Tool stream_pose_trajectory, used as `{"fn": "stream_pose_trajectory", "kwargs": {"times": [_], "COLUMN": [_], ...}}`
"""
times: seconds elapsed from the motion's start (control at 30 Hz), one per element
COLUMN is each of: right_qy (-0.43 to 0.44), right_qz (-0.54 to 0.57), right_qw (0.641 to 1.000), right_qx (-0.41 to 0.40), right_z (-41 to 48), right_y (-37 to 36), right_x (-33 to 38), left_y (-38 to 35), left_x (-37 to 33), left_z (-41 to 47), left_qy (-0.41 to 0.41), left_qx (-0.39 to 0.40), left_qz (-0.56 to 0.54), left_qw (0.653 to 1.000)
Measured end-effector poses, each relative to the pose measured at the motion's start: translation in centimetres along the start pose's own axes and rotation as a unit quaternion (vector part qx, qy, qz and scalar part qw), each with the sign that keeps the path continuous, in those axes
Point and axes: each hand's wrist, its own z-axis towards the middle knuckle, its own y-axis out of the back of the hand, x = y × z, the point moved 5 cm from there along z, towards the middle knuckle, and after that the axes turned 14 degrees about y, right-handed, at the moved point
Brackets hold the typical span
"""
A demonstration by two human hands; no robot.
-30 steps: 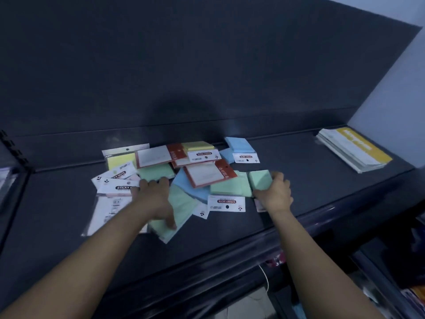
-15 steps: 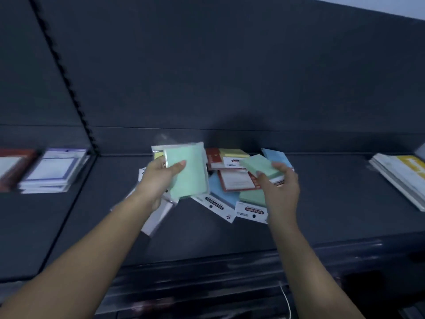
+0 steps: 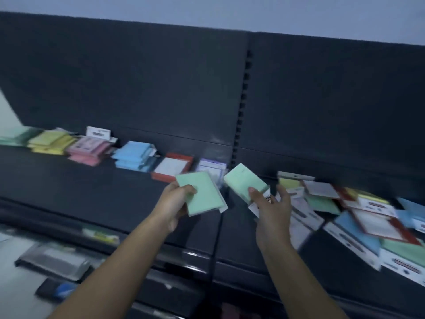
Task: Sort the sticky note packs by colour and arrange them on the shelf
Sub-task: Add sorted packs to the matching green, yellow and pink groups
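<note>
Sorting looks about half done, we judge: our left hand (image 3: 174,199) pinches one green pack (image 3: 202,194), our right hand (image 3: 271,212) grips a second green pack (image 3: 243,180), both above the shelf (image 3: 92,192); colour stacks (image 3: 133,155) line its left, a mixed heap (image 3: 368,215) lies unsorted right.

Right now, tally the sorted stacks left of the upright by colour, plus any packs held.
Green stack: 1
Yellow stack: 1
Pink stack: 1
Blue stack: 1
Red stack: 1
Purple stack: 1
Held green packs: 2
Total: 6 stacks, 2 held packs.
</note>
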Motion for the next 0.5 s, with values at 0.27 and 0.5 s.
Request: {"fn": "stream_pose_trajectory", "kwargs": {"times": [0.27, 0.5], "right_qy": [-0.239, -0.301], "right_qz": [0.167, 0.115], "right_qw": [0.954, 0.938], "right_qx": [0.064, 0.128], "right_z": [-9.2, -14.2], "right_y": [-15.8, -24.6], "right_x": [-8.5, -11.3], "left_y": [18.6, 27.9], "left_x": [-1.3, -1.7], "left_z": [-0.2, -0.9], "left_qy": [-0.013, -0.012], "left_qx": [-0.088, -0.076], "left_qz": [-0.034, -0.041], "left_qw": [0.995, 0.996]}}
